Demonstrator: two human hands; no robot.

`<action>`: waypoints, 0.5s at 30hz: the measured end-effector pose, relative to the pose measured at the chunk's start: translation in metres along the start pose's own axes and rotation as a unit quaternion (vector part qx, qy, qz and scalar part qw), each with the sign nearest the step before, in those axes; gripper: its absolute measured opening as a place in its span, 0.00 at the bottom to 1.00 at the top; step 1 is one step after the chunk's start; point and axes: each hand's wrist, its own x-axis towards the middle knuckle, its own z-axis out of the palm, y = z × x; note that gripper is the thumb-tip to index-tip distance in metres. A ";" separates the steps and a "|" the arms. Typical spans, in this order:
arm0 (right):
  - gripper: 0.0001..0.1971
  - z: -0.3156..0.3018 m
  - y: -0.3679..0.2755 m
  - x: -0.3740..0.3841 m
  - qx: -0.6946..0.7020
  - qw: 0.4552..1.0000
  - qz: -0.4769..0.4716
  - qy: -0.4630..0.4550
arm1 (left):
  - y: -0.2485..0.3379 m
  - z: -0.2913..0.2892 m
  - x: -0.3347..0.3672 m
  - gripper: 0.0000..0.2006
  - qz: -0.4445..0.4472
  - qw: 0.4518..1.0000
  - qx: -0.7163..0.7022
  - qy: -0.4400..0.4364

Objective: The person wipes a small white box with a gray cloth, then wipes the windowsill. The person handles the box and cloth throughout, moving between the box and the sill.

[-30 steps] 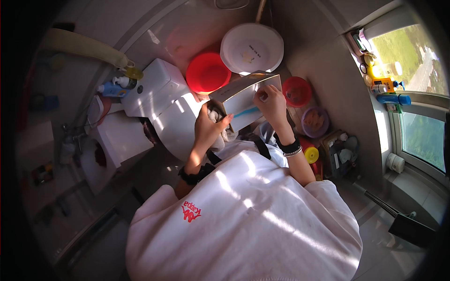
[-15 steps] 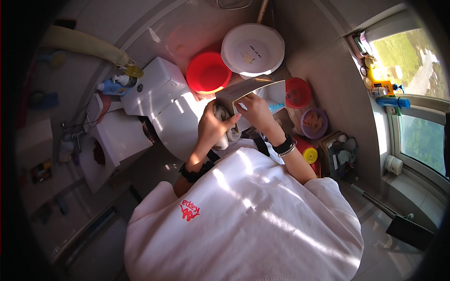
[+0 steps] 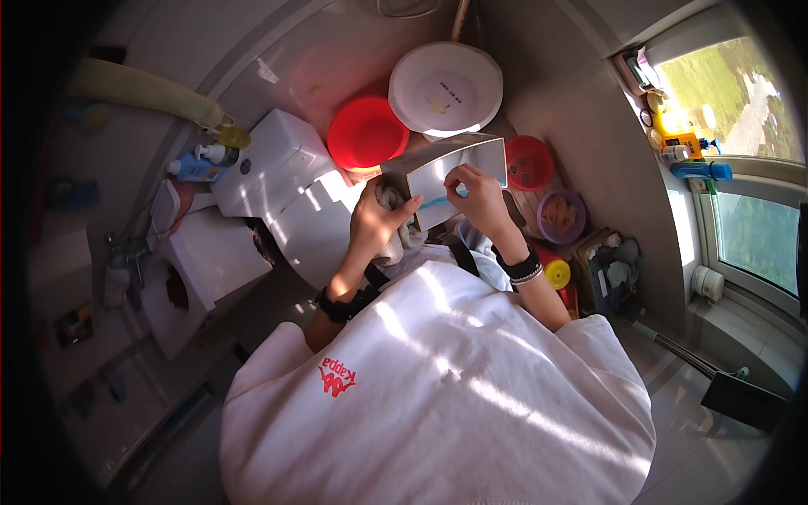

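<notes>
Both hands clamp a box (image 3: 450, 172), left hand (image 3: 376, 220) also bunching a cloth (image 3: 396, 240), right hand (image 3: 480, 195) far side; a loosened grip could drop it.

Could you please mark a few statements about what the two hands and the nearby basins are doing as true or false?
1. The left hand grips a crumpled pale cloth against the box. True.
2. The right hand rests on the red basin. False: it touches the face of the pale box, apart from the red basin.
3. The white basin lies beyond the box, beside the red basin. True.
4. Both wrists are bare. False: each wears a dark band.
5. The box lies flat on the floor. False: both hands hold it up.
</notes>
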 end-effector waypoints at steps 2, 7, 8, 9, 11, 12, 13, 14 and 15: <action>0.06 -0.004 -0.001 -0.003 0.016 1.000 0.002 0.011 | 0.000 -0.001 0.002 0.28 0.020 1.000 -0.011 0.009; 0.08 0.002 -0.002 -0.001 0.012 1.000 0.020 -0.002 | 0.003 0.001 0.002 0.28 0.007 1.000 0.015 -0.004; 0.08 0.006 -0.002 0.000 0.007 1.000 0.016 -0.005 | 0.004 0.001 0.002 0.28 0.005 1.000 0.029 -0.009; 0.08 0.009 -0.001 0.001 -0.020 0.999 0.023 -0.009 | 0.004 0.002 0.002 0.28 0.025 0.999 0.024 -0.017; 0.07 0.014 0.000 0.001 -0.066 0.998 0.007 -0.008 | 0.005 0.003 0.001 0.28 0.063 0.998 0.013 -0.029; 0.06 0.016 0.001 0.001 -0.074 0.997 0.003 -0.012 | 0.005 0.003 0.000 0.29 0.056 0.998 0.005 -0.032; 0.06 0.018 0.002 0.001 -0.079 0.997 0.004 -0.009 | 0.005 0.004 0.000 0.29 0.051 0.998 0.006 -0.033; 0.05 0.020 0.002 0.000 -0.082 0.997 0.002 -0.003 | 0.006 0.004 0.000 0.30 0.048 0.998 0.007 -0.034; 0.05 0.020 0.002 -0.001 -0.085 0.996 0.005 0.001 | 0.006 0.004 -0.001 0.30 0.043 0.998 0.010 -0.037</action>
